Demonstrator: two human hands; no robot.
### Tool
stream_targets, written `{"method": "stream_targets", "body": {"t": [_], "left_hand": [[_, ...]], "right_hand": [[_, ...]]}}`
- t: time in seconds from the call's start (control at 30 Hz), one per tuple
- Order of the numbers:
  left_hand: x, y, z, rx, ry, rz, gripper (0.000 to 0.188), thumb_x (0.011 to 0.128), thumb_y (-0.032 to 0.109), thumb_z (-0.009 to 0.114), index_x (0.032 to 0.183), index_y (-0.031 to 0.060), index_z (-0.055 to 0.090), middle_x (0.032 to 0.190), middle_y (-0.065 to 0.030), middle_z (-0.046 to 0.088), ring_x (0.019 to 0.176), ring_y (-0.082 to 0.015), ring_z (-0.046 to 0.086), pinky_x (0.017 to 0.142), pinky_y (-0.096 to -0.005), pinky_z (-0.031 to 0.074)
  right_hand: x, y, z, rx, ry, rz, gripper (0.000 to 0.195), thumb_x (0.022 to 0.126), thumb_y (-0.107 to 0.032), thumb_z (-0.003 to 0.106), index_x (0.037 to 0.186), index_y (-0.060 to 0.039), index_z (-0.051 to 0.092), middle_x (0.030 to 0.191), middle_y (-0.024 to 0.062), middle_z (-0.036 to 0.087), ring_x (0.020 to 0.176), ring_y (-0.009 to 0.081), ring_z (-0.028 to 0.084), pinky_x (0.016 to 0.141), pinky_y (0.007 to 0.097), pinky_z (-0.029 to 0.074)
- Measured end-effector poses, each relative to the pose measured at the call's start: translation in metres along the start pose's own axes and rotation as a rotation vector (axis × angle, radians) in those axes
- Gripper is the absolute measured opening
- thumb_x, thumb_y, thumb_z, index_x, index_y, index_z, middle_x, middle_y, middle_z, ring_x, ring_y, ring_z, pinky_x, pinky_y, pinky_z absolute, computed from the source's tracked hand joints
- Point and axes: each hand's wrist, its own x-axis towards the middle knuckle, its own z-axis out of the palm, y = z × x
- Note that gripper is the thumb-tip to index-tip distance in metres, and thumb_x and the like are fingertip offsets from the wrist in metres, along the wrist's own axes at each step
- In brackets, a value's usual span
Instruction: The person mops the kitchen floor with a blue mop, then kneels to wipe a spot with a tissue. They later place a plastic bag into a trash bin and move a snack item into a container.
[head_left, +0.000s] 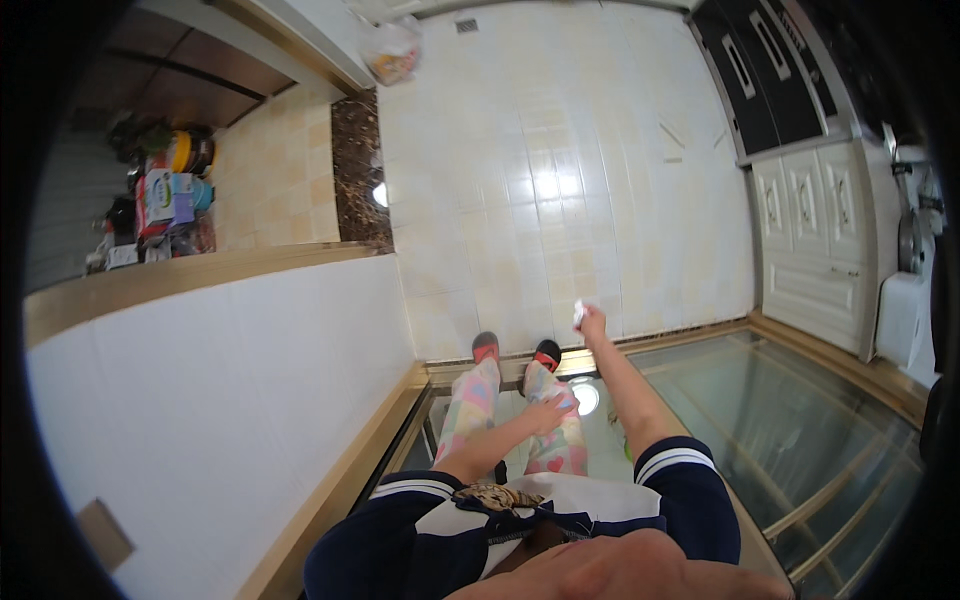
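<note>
My right hand (592, 325) reaches out over the tiled floor, just past the door track. Its fingers are closed on a small crumpled white piece (579, 312), perhaps tissue; the material is too small to tell. My left hand (549, 415) lies over the front of my right trouser leg (556, 450), fingers extended and holding nothing visible. The trousers are pastel with a patchwork and heart print. My feet, in a red-and-black left slipper (485, 346) and right slipper (548, 354), stand at the gold-coloured door track (517, 367).
Glass panels (720, 405) in gold frames flank me on the right, a white wall (225, 405) on the left. White cabinets (810, 247) and a black-fronted appliance (765, 82) line the right side. A plastic bag (391, 52) stands far left, boxes (161, 199) beyond a doorway.
</note>
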Motion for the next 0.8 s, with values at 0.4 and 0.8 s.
{"method": "stream_targets", "body": {"t": [0.4,0.8], "left_hand": [[-0.237,-0.032,-0.091,-0.201,0.602,-0.66,0.036,0.073,0.035,0.037,0.074,0.0044,0.056,0.078,-0.0147,0.054,0.074,-0.0297,0.051,0.065,-0.0386,0.04],[-0.23,-0.09,-0.046,-0.599,0.731,-0.725,0.026,0.071,0.027,0.045,0.077,0.0043,0.056,0.073,-0.013,0.055,0.069,-0.0225,0.053,0.06,-0.0315,0.039]], "right_hand": [[-0.124,-0.059,-0.069,0.182,0.11,0.037,0.015,0.072,-0.014,0.042,0.069,-0.0024,0.05,0.061,0.0053,0.05,0.051,0.0149,0.048,0.042,0.0253,0.042],[-0.058,-0.181,-0.103,-0.018,0.111,-0.164,0.011,0.064,0.002,0.051,0.074,0.0,0.055,0.065,0.0065,0.053,0.052,0.0125,0.05,0.044,0.0234,0.042]]}}
